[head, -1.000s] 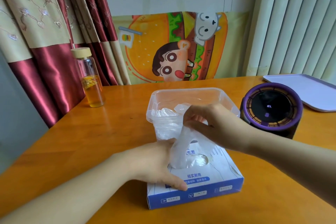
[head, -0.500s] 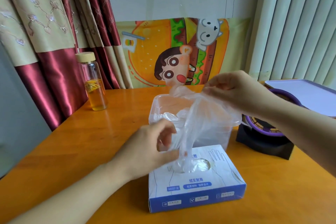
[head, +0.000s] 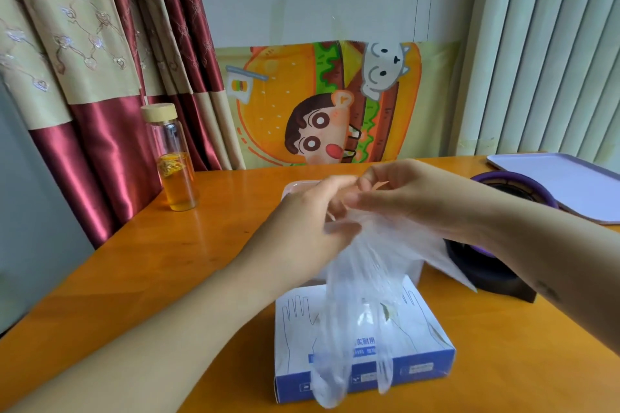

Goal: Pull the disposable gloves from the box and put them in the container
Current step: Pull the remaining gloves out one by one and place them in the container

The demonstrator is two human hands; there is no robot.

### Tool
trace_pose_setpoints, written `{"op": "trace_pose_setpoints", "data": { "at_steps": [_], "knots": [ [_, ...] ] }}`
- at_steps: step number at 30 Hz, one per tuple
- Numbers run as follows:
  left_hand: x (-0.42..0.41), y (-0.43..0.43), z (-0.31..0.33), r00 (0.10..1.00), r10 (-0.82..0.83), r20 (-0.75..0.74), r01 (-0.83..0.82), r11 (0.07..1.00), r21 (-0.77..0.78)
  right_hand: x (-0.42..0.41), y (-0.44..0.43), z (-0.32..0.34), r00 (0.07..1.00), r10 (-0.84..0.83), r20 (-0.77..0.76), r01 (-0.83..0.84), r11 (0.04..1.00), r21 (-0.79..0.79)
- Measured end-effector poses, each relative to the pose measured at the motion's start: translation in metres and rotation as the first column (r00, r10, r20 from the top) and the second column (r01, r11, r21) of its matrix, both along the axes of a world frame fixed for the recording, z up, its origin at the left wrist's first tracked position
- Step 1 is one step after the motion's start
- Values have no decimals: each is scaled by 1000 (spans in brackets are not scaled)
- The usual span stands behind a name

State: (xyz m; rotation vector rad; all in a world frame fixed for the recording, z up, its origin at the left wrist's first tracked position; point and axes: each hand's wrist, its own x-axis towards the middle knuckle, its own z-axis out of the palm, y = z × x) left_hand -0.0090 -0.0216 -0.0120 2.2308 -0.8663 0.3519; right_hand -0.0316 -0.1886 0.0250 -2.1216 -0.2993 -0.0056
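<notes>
A clear plastic disposable glove (head: 365, 282) hangs in the air, free of the box, its fingers dangling down in front of the blue-and-white glove box (head: 416, 339). My left hand (head: 312, 228) and my right hand (head: 409, 194) pinch the glove's cuff together at the top, above the clear plastic container (head: 295, 186). The container stands just behind the box and is mostly hidden by my hands; only its far left rim shows.
A glass bottle (head: 172, 161) with amber liquid stands at the table's back left by the curtain. A purple-rimmed black device (head: 510, 191) sits right of the container, with a lilac tray (head: 563, 181) behind it. Orange table surface (head: 167, 261) lies open on the left.
The glove has come fully out of the box and risen. My left hand left the box and moved up to join the right hand at the glove's cuff.
</notes>
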Motion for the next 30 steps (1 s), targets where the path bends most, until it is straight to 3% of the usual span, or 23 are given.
{"op": "trace_pose_setpoints", "data": {
  "at_steps": [5, 9, 15, 19, 23, 26, 30],
  "knots": [
    [19, 8, -5, 944, -18, -329, -54, 977, -206, 0, -19, -5, 996, -47, 82, 26, 968, 251],
    [27, 14, -7, 840, -98, -534, -136, 914, -381, -6, -23, -7, 977, -12, 214, -36, 976, 217],
    [33, 14, -13, 677, -224, -701, -174, 877, -448, 10, -21, -5, 937, 18, 349, 25, 993, -119],
    [32, 18, -14, 604, -315, -732, -117, 873, -473, 24, -15, 10, 941, 124, 315, 8, 923, -386],
    [39, 32, -14, 640, -270, -720, -75, 910, -407, 30, -7, 26, 952, 288, 99, -172, 777, -606],
    [49, 50, -16, 671, -189, -717, -129, 923, -363, 32, 2, 31, 944, 326, -51, -276, 694, -665],
    [64, 80, -13, 722, -46, -690, -164, 958, -236, 42, 13, 31, 954, 300, -15, -243, 743, -624]
  ]
}}
